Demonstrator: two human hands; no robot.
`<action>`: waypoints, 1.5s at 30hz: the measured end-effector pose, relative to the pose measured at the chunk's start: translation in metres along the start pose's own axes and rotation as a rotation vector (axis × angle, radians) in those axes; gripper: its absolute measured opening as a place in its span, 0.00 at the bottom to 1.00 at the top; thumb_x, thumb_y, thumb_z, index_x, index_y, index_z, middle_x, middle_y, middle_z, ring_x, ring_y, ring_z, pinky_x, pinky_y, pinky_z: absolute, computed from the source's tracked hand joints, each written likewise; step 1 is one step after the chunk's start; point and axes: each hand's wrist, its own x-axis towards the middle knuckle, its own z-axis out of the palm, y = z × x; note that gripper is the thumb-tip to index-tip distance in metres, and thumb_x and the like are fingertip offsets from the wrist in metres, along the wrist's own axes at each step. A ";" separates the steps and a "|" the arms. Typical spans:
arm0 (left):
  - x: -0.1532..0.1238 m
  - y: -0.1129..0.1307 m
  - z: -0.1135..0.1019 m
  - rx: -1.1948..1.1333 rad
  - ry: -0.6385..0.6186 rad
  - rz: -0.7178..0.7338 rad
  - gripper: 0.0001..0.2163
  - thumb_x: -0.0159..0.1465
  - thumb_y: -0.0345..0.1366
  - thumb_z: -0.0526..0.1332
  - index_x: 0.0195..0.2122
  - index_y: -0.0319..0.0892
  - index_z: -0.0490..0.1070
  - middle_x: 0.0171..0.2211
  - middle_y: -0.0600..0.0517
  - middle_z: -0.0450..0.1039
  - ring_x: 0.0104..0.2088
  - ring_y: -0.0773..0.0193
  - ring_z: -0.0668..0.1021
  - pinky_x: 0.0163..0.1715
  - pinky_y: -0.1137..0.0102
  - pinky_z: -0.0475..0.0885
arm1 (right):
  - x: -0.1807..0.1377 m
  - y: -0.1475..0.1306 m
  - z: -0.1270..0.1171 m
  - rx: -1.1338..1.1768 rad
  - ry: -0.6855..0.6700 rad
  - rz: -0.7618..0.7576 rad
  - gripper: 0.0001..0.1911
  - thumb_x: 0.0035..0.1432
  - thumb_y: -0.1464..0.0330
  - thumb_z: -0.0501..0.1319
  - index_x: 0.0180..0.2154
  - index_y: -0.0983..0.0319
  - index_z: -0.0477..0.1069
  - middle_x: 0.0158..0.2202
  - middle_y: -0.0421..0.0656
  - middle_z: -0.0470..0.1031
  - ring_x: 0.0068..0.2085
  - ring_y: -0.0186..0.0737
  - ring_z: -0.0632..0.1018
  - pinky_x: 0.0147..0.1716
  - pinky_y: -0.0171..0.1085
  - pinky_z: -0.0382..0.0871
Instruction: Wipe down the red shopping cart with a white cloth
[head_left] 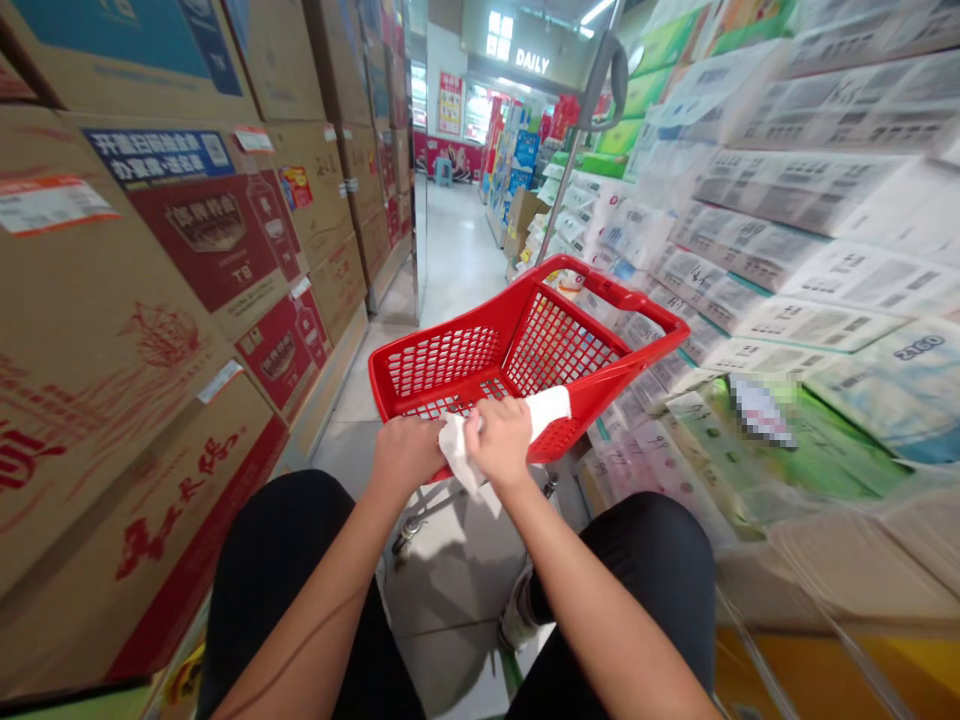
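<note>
A red plastic shopping cart (525,290) with a perforated basket stands in front of my knees, its basket looking empty. My left hand (409,455) is closed over the near rim of the basket, fingertips partly hidden. Just right of it, my right hand (499,435) is closed on a white wipe (461,455), pressing it against the same rim. Part of the wipe hangs down between the two hands. A white patch (550,410) lies along the rim right of my right hand; whether it is the same wipe I cannot tell.
Stacked cardboard cartons (225,240) wall the left side. Plastic-wrapped packs of paper goods (787,220) pile up on the right, with a green pack (817,430) low down. A metal pole (562,190) rises behind the cart. The tiled aisle (454,235) runs toward distant shelves and a small blue stool (443,172).
</note>
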 end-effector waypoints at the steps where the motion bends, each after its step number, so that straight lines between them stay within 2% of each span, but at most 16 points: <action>1: 0.000 -0.001 0.000 0.000 0.004 0.000 0.21 0.66 0.47 0.50 0.31 0.42 0.79 0.30 0.42 0.79 0.33 0.49 0.81 0.32 0.63 0.66 | -0.005 -0.017 0.004 0.028 -0.009 -0.023 0.10 0.64 0.66 0.54 0.30 0.59 0.68 0.29 0.44 0.73 0.37 0.44 0.68 0.44 0.44 0.55; 3: -0.002 -0.005 0.000 0.003 0.010 0.000 0.20 0.66 0.45 0.50 0.30 0.42 0.79 0.30 0.42 0.79 0.33 0.48 0.80 0.31 0.63 0.66 | -0.009 -0.031 0.007 0.049 -0.043 -0.115 0.10 0.65 0.64 0.54 0.32 0.59 0.69 0.30 0.44 0.73 0.38 0.44 0.69 0.43 0.44 0.54; 5: -0.004 -0.011 0.000 -0.007 0.011 0.027 0.19 0.65 0.46 0.52 0.30 0.42 0.78 0.30 0.43 0.79 0.34 0.49 0.80 0.31 0.63 0.65 | -0.006 -0.015 0.001 0.037 -0.106 -0.255 0.12 0.66 0.61 0.53 0.33 0.59 0.70 0.31 0.44 0.74 0.37 0.43 0.69 0.41 0.43 0.54; 7: -0.005 -0.019 0.000 -0.034 0.009 0.086 0.19 0.65 0.49 0.53 0.31 0.43 0.78 0.31 0.44 0.79 0.35 0.51 0.80 0.31 0.65 0.65 | 0.004 0.025 -0.010 -0.018 -0.165 -0.328 0.16 0.67 0.58 0.52 0.33 0.59 0.70 0.30 0.43 0.74 0.35 0.42 0.69 0.40 0.42 0.54; 11: -0.005 -0.029 0.000 -0.082 0.001 0.156 0.25 0.66 0.57 0.50 0.31 0.43 0.77 0.31 0.45 0.79 0.36 0.54 0.80 0.32 0.67 0.64 | 0.034 0.126 -0.040 -0.256 -0.154 -0.193 0.20 0.69 0.61 0.49 0.28 0.61 0.70 0.27 0.46 0.74 0.30 0.41 0.68 0.37 0.42 0.52; 14: -0.004 -0.031 0.000 -0.089 -0.010 0.158 0.26 0.67 0.57 0.48 0.30 0.43 0.76 0.30 0.45 0.79 0.35 0.56 0.79 0.31 0.67 0.63 | 0.046 0.164 -0.052 -0.346 -0.105 -0.104 0.20 0.68 0.63 0.50 0.26 0.61 0.71 0.26 0.48 0.74 0.31 0.43 0.69 0.38 0.43 0.53; 17: -0.003 -0.027 0.001 -0.074 -0.015 0.124 0.25 0.66 0.56 0.49 0.31 0.43 0.77 0.31 0.44 0.79 0.36 0.55 0.79 0.32 0.67 0.63 | 0.036 0.134 -0.044 -0.311 -0.065 0.002 0.19 0.67 0.65 0.50 0.27 0.62 0.72 0.27 0.49 0.74 0.33 0.45 0.70 0.39 0.44 0.54; 23: -0.001 -0.022 0.006 -0.106 -0.001 0.055 0.20 0.67 0.42 0.47 0.32 0.41 0.78 0.34 0.42 0.80 0.38 0.54 0.80 0.37 0.65 0.67 | 0.000 -0.038 0.006 0.017 -0.069 -0.032 0.15 0.67 0.64 0.50 0.30 0.58 0.70 0.28 0.45 0.74 0.34 0.44 0.70 0.40 0.43 0.55; 25: 0.000 -0.026 0.006 -0.111 0.017 0.030 0.20 0.67 0.39 0.46 0.32 0.39 0.78 0.35 0.41 0.80 0.39 0.54 0.80 0.38 0.64 0.67 | -0.003 -0.069 0.012 0.068 -0.115 -0.080 0.14 0.68 0.64 0.49 0.32 0.58 0.70 0.29 0.44 0.75 0.34 0.43 0.71 0.40 0.42 0.55; 26: 0.000 -0.029 0.005 -0.103 0.015 0.031 0.20 0.66 0.38 0.47 0.32 0.39 0.78 0.35 0.41 0.80 0.39 0.53 0.80 0.38 0.63 0.68 | -0.002 -0.071 0.011 0.077 -0.144 -0.127 0.14 0.69 0.63 0.49 0.34 0.58 0.70 0.30 0.43 0.75 0.35 0.43 0.71 0.40 0.42 0.55; 28: -0.001 -0.035 0.003 -0.069 -0.004 0.057 0.18 0.64 0.40 0.50 0.31 0.41 0.79 0.34 0.42 0.80 0.38 0.52 0.80 0.36 0.63 0.67 | 0.004 -0.052 0.004 0.059 -0.199 -0.224 0.16 0.69 0.59 0.50 0.35 0.59 0.70 0.32 0.44 0.76 0.36 0.43 0.72 0.39 0.41 0.55; 30: -0.002 -0.040 0.001 -0.036 -0.001 0.082 0.19 0.65 0.46 0.52 0.31 0.42 0.78 0.33 0.43 0.80 0.37 0.52 0.80 0.34 0.64 0.66 | 0.013 -0.007 -0.008 -0.018 -0.227 -0.245 0.18 0.68 0.56 0.51 0.35 0.60 0.70 0.32 0.46 0.77 0.36 0.43 0.72 0.39 0.41 0.55; 34: -0.004 -0.046 0.001 -0.014 0.038 0.096 0.27 0.64 0.60 0.49 0.30 0.44 0.78 0.31 0.45 0.79 0.36 0.52 0.80 0.31 0.65 0.65 | 0.037 0.099 -0.038 -0.223 -0.199 -0.134 0.18 0.68 0.58 0.51 0.34 0.62 0.72 0.31 0.48 0.76 0.35 0.45 0.72 0.40 0.42 0.55; 37: -0.003 -0.044 0.003 -0.015 0.048 0.100 0.29 0.64 0.62 0.48 0.31 0.44 0.78 0.31 0.45 0.80 0.36 0.52 0.80 0.31 0.66 0.65 | 0.047 0.136 -0.048 -0.299 -0.136 -0.035 0.18 0.67 0.60 0.50 0.33 0.62 0.73 0.30 0.49 0.76 0.36 0.47 0.72 0.42 0.43 0.55; 40: -0.002 -0.036 0.003 -0.017 0.042 0.084 0.28 0.64 0.61 0.49 0.32 0.44 0.79 0.32 0.44 0.80 0.36 0.52 0.79 0.32 0.66 0.65 | 0.039 0.109 -0.038 -0.274 -0.081 0.072 0.17 0.67 0.61 0.50 0.35 0.62 0.73 0.31 0.49 0.75 0.37 0.47 0.71 0.44 0.45 0.55; 45: 0.002 -0.020 0.003 -0.003 0.022 0.080 0.19 0.65 0.48 0.51 0.32 0.44 0.79 0.32 0.44 0.80 0.36 0.51 0.80 0.33 0.65 0.66 | 0.004 0.002 -0.004 -0.076 -0.161 -0.026 0.17 0.68 0.58 0.49 0.37 0.60 0.71 0.35 0.47 0.74 0.41 0.47 0.69 0.45 0.45 0.55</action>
